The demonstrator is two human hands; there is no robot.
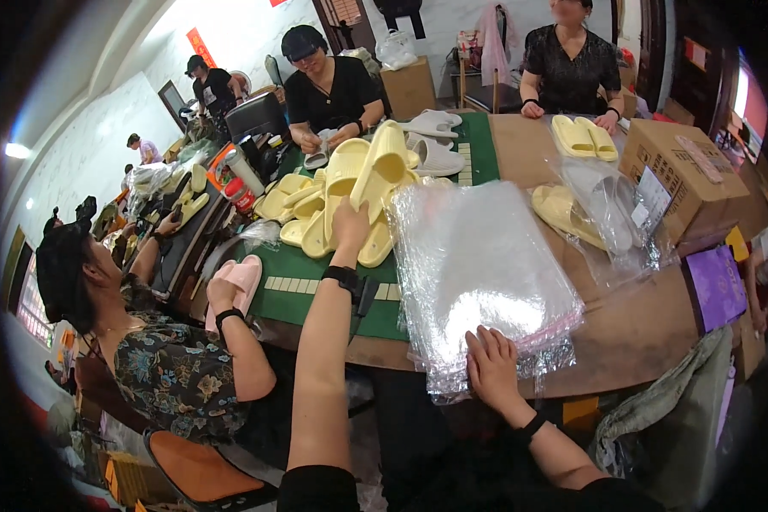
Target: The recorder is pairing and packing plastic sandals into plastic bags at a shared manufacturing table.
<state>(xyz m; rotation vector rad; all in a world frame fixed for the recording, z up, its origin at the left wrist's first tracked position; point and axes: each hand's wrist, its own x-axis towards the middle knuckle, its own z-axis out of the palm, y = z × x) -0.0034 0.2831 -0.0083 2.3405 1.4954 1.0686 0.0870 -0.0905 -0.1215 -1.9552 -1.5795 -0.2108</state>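
My left hand (350, 224) reaches forward and is closed on a pair of yellow slippers (380, 162), raised over a heap of more yellow slippers (314, 232). At the near edge of the table, my right hand (492, 369) rests with fingers stretched on a stack of clear plastic bags (485, 264). The bags lie flat and shine in the light; nothing is gripped by this hand. Several grey slippers (435, 154) sit behind the yellow heap.
A person at left holds a pink slipper (246, 280); another across the table handles a grey slipper (317, 156). At right are bagged slippers (606, 200), a yellow pair (584, 136) before a third person, a cardboard box (687, 183) and a purple package (715, 287).
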